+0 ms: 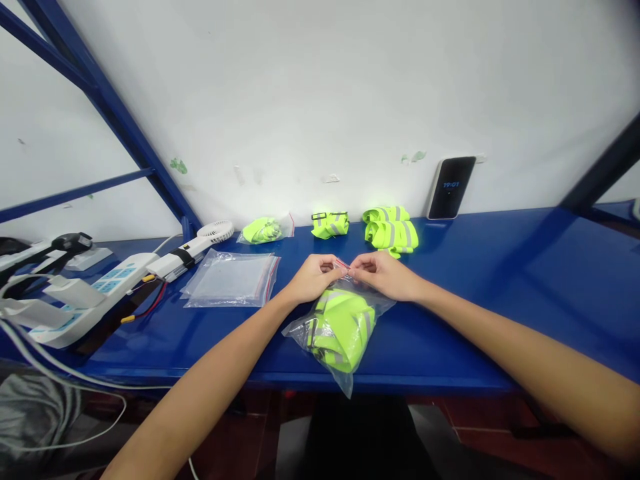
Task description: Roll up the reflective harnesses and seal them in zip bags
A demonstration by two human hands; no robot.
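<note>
A clear zip bag [340, 330] holding a folded neon-yellow reflective vest lies on the blue table [500, 293] in front of me. My left hand [314, 277] and my right hand [383, 273] both pinch the bag's red-striped top edge, fingers closed, almost touching each other. The bag's lower end hangs over the table's near edge.
A stack of empty zip bags [233, 279] lies left of my hands. Along the wall sit a bagged vest [264, 230], a folded vest [330, 224] and a pile of folded vests [393, 230]. A phone [450, 188] leans on the wall. A small white fan [197, 247] and power strips [85, 293] are at left.
</note>
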